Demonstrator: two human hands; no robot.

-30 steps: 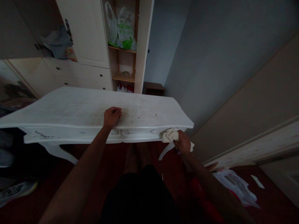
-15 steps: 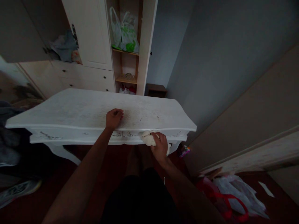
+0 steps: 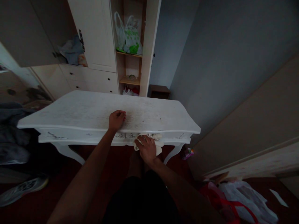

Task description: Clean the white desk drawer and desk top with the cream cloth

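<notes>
A white table [image 3: 77, 109] with a carved drawer front stands before me. My left hand [image 3: 116, 120] rests on its top near the front edge, fingers curled under with nothing in them. My right hand [image 3: 146, 148] presses a crumpled white cloth [image 3: 157, 140] against the drawer front just below the table's edge, near its middle. The hand covers much of the cloth.
A cream wardrobe [image 3: 98, 40] stands behind the table, with plastic bags [image 3: 128, 34] on an open shelf. A grey wall [image 3: 221, 56] runs along the right. Plastic bags [image 3: 243, 199] lie on the red floor at right, a shoe [image 3: 23, 188] at left.
My right hand has slid the cloth leftward along the drawer front, from the right corner to near the middle. The left hand has stayed on the tabletop.
</notes>
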